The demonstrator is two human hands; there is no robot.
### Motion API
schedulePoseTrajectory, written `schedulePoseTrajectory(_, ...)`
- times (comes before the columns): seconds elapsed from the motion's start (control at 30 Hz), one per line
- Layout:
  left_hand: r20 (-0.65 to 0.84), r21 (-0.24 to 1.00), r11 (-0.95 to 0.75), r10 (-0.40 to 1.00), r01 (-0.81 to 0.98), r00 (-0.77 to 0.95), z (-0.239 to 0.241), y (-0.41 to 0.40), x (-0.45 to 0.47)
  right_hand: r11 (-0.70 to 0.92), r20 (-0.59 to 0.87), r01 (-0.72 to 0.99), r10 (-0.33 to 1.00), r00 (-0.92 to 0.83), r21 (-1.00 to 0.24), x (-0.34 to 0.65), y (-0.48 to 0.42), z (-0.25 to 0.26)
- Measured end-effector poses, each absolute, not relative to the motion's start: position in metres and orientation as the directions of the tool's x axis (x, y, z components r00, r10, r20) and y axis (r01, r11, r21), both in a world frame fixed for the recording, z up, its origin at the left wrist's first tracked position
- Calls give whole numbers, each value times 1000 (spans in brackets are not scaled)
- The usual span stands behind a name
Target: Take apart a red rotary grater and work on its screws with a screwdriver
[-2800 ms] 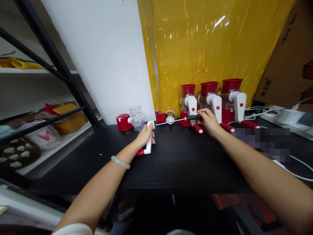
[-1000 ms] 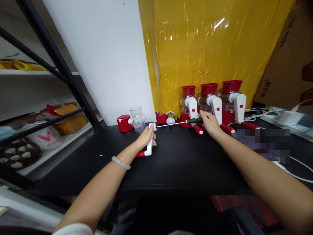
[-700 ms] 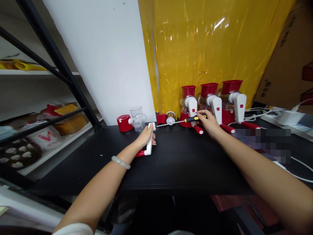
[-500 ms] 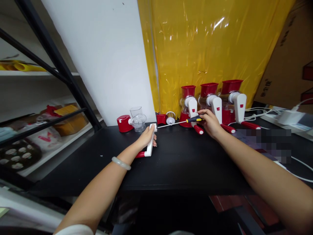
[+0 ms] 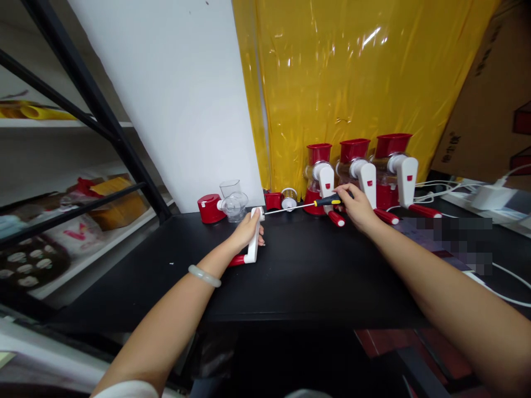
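Note:
My left hand grips a white crank handle with a red grip, held upright on the black table. My right hand holds a screwdriver with a black and yellow handle. Its thin metal shaft lies level and points left, with the tip at the top end of the crank handle.
Three assembled red and white hand-crank grinders stand in a row before a yellow plastic sheet. A red base with a clear housing and a metal drum part lie near the wall. White cables lie at the right, a shelf rack at the left.
Both hands stay in place. My right hand's fingers shift slightly on the screwdriver handle, while the tip stays at the crank handle's top end.

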State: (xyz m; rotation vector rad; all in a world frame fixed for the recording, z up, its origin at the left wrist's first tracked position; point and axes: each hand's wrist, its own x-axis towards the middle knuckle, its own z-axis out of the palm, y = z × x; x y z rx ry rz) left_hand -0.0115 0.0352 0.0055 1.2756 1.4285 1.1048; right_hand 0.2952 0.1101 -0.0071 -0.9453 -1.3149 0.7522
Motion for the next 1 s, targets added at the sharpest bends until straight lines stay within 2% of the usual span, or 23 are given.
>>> schedulePoseTrajectory(0.13,-66,978,79,995,194,-70,5,35,-11,411,398,-66,905,150,-909,291,109,-6)
schedulePoseTrajectory(0.33,-77,974,92,994,206,-79,5,34,-10,393,383,-167,920,90,-904,292,111,-6)
schedulePoseTrajectory(0.53,-52,969,73,994,234,-95,7,34,-10,415,435,156,891,130,-896,298,114,-9)
schedulePoseTrajectory(0.63,-39,964,64,994,257,-98,5,35,-11,401,429,214,897,104,-891,299,114,-11)
schedulePoseTrajectory(1.0,-2,966,28,995,257,-103,5,35,-11,346,342,-170,938,52,-923,291,116,-13)
